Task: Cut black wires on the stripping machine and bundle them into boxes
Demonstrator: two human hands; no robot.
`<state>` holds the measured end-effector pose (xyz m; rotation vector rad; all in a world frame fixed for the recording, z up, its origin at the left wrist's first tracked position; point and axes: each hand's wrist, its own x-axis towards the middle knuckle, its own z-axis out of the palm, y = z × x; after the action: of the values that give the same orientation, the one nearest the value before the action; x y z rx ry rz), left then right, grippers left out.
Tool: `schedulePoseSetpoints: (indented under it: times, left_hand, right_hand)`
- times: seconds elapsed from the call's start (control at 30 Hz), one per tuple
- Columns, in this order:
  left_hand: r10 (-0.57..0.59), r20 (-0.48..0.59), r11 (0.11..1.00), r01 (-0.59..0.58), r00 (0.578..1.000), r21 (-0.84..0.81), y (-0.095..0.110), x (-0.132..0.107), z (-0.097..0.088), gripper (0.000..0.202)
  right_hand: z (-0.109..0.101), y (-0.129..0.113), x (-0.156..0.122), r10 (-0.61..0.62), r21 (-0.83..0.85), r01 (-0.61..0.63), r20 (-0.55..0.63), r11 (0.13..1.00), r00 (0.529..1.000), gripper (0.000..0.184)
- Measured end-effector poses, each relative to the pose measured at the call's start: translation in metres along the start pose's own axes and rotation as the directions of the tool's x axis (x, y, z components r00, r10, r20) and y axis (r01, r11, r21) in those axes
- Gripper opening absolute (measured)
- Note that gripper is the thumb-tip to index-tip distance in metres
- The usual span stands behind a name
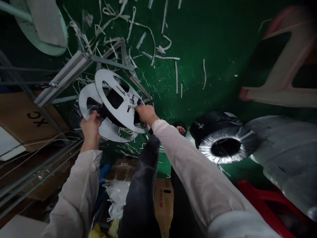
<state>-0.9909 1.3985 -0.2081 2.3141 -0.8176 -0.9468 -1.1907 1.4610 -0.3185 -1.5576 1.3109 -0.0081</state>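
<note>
Two white plastic reel flanges (116,96) up between the hands, looking light and stiff, best carried by the rim or spokes! Left hand (90,127) curls tight round the lower flange's edge, right hand (146,114) clamps the upper one near its hub; whether the two are joined, can't tell from here. Just beyond the grip, a bent aluminium frame (61,77) juts in, white strapping offcuts (148,49) litter the green floor (218,49), and a wound coil (225,145) sits off to the right.
</note>
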Motion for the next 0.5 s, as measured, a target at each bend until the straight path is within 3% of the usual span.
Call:
schedulePoseSetpoints:
  times: [0.1,0.23,0.5]
  left_hand:
    - [-0.027,-0.016,1.000,0.027,0.999,-0.004,0.003,-0.001,0.003,0.019]
    - [-0.020,-0.040,0.999,0.018,0.999,-0.027,0.006,-0.001,0.008,0.019]
    - [-0.053,-0.028,0.998,0.054,0.998,0.023,0.004,0.001,0.005,0.021]
  right_hand:
    - [0.006,0.005,-0.012,-0.066,0.118,0.073,-0.061,0.990,0.996,0.034]
    - [0.017,0.007,-0.030,-0.061,0.179,0.076,-0.087,0.981,0.994,0.050]
    - [-0.001,0.001,-0.017,-0.068,0.024,0.065,0.160,0.998,0.985,0.050]
